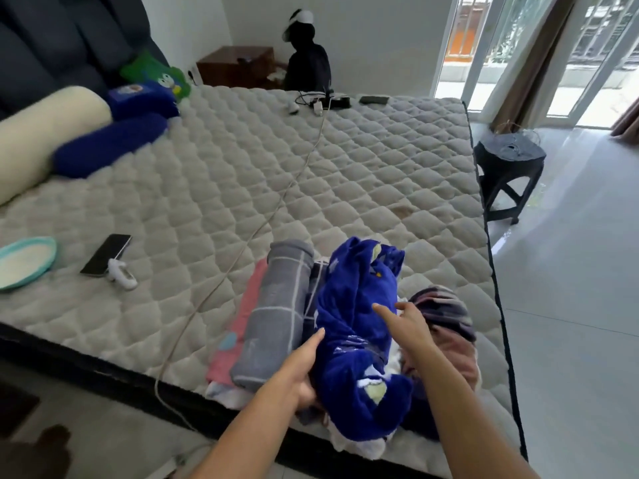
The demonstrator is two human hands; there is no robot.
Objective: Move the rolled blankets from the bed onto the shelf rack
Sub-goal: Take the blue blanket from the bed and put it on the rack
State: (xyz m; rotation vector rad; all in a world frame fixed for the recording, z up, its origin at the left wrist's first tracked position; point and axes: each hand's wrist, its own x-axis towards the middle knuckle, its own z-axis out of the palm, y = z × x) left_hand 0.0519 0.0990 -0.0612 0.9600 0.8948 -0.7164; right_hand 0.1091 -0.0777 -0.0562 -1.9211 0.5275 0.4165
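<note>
Tightly flanked by grey roll and plaid roll, the blue blanket is gripped by left hand, right hand spread.

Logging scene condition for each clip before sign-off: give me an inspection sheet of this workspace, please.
Surface: quilted mattress, no sheet on it.
Job's things: rolled blankets bunched at the near edge: pink blanket, grey checked blanket, blue blanket, dark plaid blanket. Shelf rack: nothing seen.
Clutter: phone, white gadget, teal dish, cream bolster, blue bolster, chargers at the far edge.
Hands: left hand grips the blue blanket's side; right hand is over it, fingers straight.
Cables: white cable crosses the mattress and drops off the near edge.
Surroundings: black stool, wooden nightstand, another person beyond the bed, glass doors.
</note>
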